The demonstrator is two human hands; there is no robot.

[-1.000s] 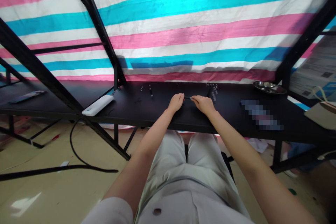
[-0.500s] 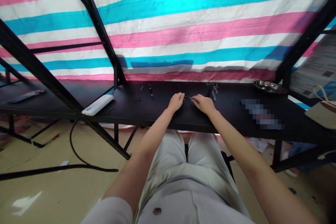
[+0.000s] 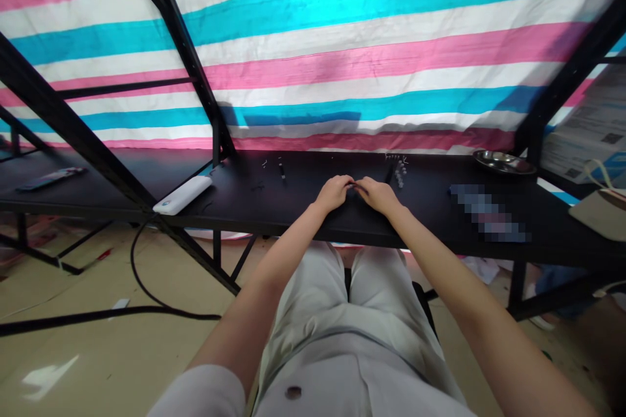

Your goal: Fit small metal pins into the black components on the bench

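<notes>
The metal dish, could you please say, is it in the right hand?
No, the metal dish lies on the black table, apart from the right hand.

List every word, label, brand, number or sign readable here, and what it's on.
None can be read.
Pale packaging: small print and a dark square mark, too blurred.
White case: round mark, too small.
Pixelated item: obscured.
</notes>
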